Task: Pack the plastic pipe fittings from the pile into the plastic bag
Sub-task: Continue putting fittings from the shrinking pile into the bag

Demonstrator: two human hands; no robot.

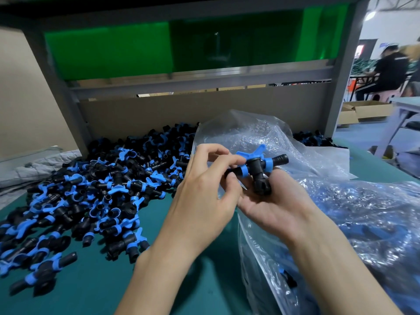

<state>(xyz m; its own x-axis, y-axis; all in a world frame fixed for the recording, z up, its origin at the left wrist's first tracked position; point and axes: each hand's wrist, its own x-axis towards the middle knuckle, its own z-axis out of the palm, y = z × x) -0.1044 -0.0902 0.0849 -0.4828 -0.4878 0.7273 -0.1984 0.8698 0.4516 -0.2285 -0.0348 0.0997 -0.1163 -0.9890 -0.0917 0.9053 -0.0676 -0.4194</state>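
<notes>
Black fitting (255,166), long axis left-right.

Left hand (204,185) pinches the left stub of a black pipe fitting (256,168) with blue collars and a blue wing handle; fingers (227,159) curled on it. Right hand (272,201) lies palm up beneath, cupping the fitting's lower black part. Both sit at the mouth of the clear plastic bag (341,201), which lies on the right of the green bench (91,292) with dark and blue fittings showing through it. Pile (91,196) of like fittings spreads left of the hands, back to a cardboard panel (181,112). Grey shelf frame (204,80) above. Seated person (388,67) far right, blurred.
</notes>
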